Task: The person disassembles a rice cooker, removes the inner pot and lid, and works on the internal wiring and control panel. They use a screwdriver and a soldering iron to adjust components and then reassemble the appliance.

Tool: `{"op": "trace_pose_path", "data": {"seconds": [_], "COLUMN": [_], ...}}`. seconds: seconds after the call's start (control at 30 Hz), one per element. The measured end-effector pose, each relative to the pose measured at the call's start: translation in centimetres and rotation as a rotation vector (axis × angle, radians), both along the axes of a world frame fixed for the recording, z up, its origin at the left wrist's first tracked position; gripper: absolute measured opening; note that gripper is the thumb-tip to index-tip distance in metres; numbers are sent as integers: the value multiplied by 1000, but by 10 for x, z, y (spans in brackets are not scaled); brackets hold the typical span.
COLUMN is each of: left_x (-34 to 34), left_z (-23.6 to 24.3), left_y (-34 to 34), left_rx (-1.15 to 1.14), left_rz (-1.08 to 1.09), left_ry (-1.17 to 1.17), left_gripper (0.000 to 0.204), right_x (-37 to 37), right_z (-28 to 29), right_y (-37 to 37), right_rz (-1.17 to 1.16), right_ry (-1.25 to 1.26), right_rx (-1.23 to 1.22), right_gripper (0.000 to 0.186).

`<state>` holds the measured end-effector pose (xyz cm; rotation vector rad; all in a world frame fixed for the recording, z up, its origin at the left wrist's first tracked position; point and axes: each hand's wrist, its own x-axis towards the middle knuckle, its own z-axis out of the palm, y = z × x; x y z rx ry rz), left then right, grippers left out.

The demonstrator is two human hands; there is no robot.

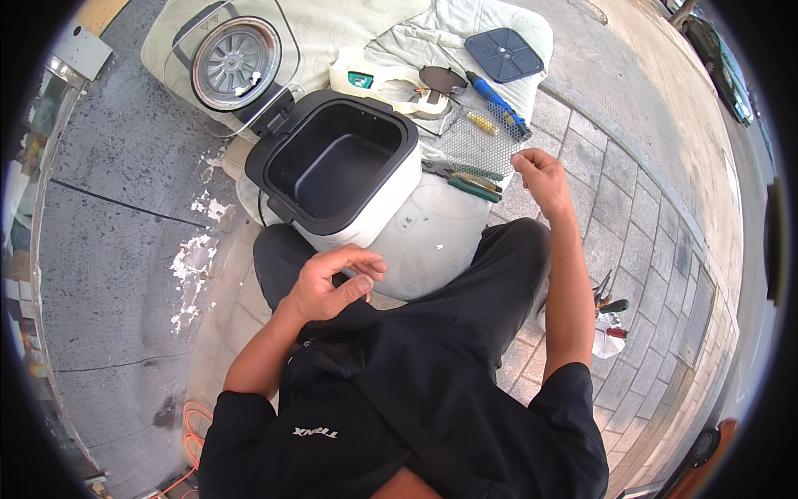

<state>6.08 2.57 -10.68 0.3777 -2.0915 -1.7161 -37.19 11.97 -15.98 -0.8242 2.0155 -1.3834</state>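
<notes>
My left hand [337,283] hovers above my lap, just in front of the white cooker [395,195]. Its fingers are loosely bent, apart from the thumb, with nothing in them. Over the right edge of the grey mesh mat [461,150], my right hand [544,183] has thumb and fingertips drawn together; whatever they pinch is hidden or too small to name. The cooker stands open with its dark square pot [332,170] inside. Tilted back behind it is the lid, with a round metal vent plate [236,62]. Closest to my right hand lie green-handled pliers [475,188] and a blue electric screwdriver [499,104].
Behind the cooker, a cream plastic frame [374,76] with a green circuit board, a dark round plate [442,80] and a black square tray [504,55] lie on a padded cloth [424,33]. More hand tools [611,306] rest on the paving at right; an orange cable [193,432] coils lower left.
</notes>
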Motion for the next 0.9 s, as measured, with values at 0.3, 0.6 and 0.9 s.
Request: {"op": "trace_pose_path", "data": {"seconds": [0.3,0.6,0.9], "left_x": [-35,-30,-12], "left_z": [46,79,74], "left_y": [-33,-78,-189], "left_rx": [-27,32,-529], "left_rz": [464,632,1142], "left_ry": [135,250,192], "left_gripper": [45,27,25], "right_x": [56,121,151], "right_z": [72,112,131], "right_y": [-7,-87,-257], "right_rz": [212,509,636], "right_ry": [-263,-247,-174], "right_rx": [-506,-564,-305], "right_gripper": [13,10,19]}}
